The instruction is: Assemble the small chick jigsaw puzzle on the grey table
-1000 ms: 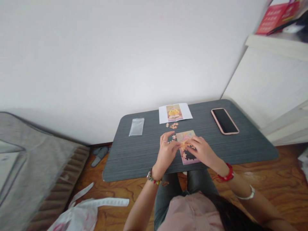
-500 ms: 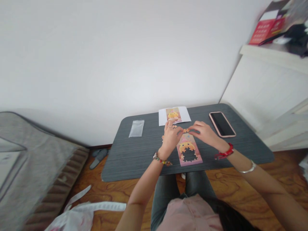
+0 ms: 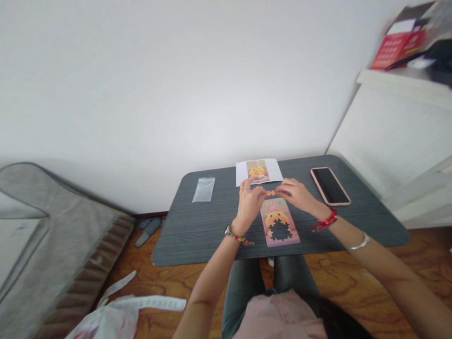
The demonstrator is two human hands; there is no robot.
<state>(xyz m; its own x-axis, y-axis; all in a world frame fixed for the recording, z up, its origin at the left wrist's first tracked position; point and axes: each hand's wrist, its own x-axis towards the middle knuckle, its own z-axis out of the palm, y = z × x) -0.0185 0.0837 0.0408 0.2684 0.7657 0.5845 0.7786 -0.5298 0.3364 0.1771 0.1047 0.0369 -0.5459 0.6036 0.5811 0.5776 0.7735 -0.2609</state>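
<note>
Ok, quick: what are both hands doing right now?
Left hand: fingers pinched at small orange jigsaw pieces; grip unclear.
Right hand: fingertips on the same pieces; grip unclear.

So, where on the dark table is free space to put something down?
The table is bare on its left part, below the clear bag, and on its right part, between the puzzle and the phone. The middle is crowded: the left hand and right hand meet over loose pieces near the picture sheet.

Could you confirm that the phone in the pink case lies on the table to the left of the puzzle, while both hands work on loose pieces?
Not quite: the head view shows the phone to the right of the puzzle; the clear bag lies left. Both hands, left hand and right hand, do meet at the loose pieces.
</note>
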